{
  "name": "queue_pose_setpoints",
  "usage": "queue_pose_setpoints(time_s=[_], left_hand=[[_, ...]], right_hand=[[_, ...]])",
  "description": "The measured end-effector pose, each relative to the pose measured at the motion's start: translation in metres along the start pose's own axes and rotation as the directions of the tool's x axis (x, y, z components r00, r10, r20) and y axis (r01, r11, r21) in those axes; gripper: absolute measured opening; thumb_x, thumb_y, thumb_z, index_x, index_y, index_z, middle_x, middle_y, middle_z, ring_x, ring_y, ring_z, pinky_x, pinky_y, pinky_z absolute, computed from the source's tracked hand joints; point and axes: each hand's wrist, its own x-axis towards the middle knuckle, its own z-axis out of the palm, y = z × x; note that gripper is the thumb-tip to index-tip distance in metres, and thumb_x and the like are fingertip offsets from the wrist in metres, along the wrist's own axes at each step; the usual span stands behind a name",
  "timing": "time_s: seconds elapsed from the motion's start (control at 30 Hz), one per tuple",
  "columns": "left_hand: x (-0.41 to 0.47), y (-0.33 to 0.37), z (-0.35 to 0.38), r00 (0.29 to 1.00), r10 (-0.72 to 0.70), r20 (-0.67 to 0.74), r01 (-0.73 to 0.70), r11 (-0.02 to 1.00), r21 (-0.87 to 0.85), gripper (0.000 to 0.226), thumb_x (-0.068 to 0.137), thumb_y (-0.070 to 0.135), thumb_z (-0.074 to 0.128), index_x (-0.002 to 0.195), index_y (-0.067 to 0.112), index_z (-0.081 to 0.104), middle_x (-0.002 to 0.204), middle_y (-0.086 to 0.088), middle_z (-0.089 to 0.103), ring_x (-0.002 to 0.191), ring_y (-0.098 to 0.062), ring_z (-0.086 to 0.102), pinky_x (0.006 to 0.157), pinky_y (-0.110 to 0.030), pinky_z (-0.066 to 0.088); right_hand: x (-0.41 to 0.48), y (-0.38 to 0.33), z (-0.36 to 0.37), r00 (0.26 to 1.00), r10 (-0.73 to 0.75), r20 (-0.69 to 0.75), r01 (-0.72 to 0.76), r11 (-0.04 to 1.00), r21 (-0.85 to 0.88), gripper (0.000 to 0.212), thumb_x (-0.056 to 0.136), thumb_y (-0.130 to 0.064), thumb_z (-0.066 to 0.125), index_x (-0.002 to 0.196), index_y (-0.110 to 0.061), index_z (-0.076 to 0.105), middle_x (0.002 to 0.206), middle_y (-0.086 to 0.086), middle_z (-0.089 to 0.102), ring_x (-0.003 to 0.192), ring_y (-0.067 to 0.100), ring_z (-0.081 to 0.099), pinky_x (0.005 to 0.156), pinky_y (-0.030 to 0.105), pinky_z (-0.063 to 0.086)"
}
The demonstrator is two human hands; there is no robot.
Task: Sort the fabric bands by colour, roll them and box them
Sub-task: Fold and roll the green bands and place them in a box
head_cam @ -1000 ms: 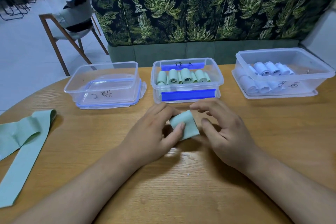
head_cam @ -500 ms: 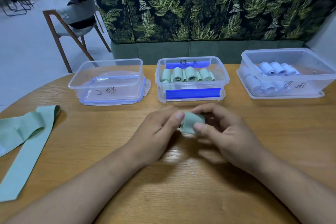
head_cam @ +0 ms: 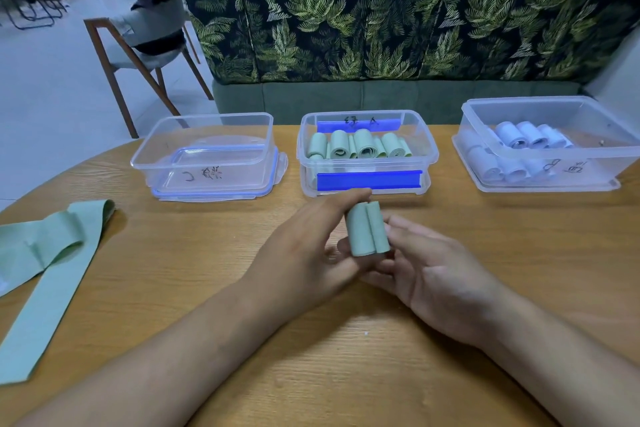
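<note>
A rolled green band (head_cam: pixel 367 233) stands upright just above the table, in front of the middle box. My left hand (head_cam: pixel 311 250) pinches it between forefinger on top and thumb below. My right hand (head_cam: pixel 429 270) lies beside the roll with loose fingers touching its right side. The middle box (head_cam: pixel 429 152) holds several green rolls (head_cam: pixel 360 146). The right box (head_cam: pixel 623 156) holds several white rolls (head_cam: pixel 519 149). Flat green bands (head_cam: pixel 45 270) lie unrolled at the table's left edge.
The left clear box (head_cam: pixel 207 135) has no bands in it and sits on its blue-rimmed lid. A leaf-patterned sofa runs behind the round wooden table (head_cam: pixel 346 374). A wooden chair stands on the floor at the back left.
The green band went from a partly rolled flap between both hands to a tight roll. It now stands upright in my left hand, lifted toward the middle box, and my right hand has loosened.
</note>
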Motion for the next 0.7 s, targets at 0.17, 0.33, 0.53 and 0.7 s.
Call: queue_pose_setpoints(time_s=[0.17,0.33,0.53,0.7], left_hand=[[0.001,-0.004,-0.005,0.998,-0.019,0.067,0.019,1.000,-0.001,0.058,0.087,0.027,0.086,0.139,0.015,0.064,0.132,0.010,0.070,0.122,-0.006,0.065,0.103,-0.018,0.046],[0.002,-0.008,-0.005,0.996,-0.023,0.091,0.021,1.000,0.020,0.056,0.087,0.026,0.087,0.139,0.017,0.066,0.131,0.011,0.071,0.122,-0.005,0.065,0.103,-0.022,0.048],[0.001,-0.011,-0.002,0.995,0.001,0.102,-0.009,0.997,0.078,0.049,0.091,0.031,0.079,0.137,0.018,0.068,0.130,0.009,0.072,0.120,-0.010,0.066,0.102,-0.029,0.051],[-0.001,-0.011,0.005,0.995,0.019,0.094,-0.030,0.992,0.124,0.053,0.091,0.034,0.082,0.137,0.016,0.066,0.127,0.006,0.072,0.116,-0.015,0.067,0.100,-0.036,0.052]], right_hand=[[0.001,0.004,0.000,0.988,-0.114,-0.107,0.097,0.983,-0.158,0.023,0.098,-0.024,0.070,0.120,-0.018,0.073,0.126,0.025,0.070,0.109,0.028,0.069,0.094,0.037,0.055],[0.001,0.002,0.002,0.957,-0.216,-0.194,0.160,0.950,-0.269,0.019,0.103,-0.012,0.058,0.111,-0.014,0.076,0.111,0.016,0.077,0.098,0.023,0.074,0.089,0.035,0.059],[-0.002,0.004,0.002,0.942,-0.286,-0.177,0.191,0.888,-0.418,0.023,0.091,-0.016,0.078,0.112,-0.010,0.076,0.109,0.014,0.079,0.105,0.032,0.075,0.101,0.053,0.056],[-0.001,0.006,-0.001,0.920,-0.328,-0.215,0.186,0.847,-0.498,0.026,0.084,-0.014,0.086,0.109,-0.013,0.077,0.106,0.010,0.080,0.101,0.032,0.076,0.097,0.050,0.059]])
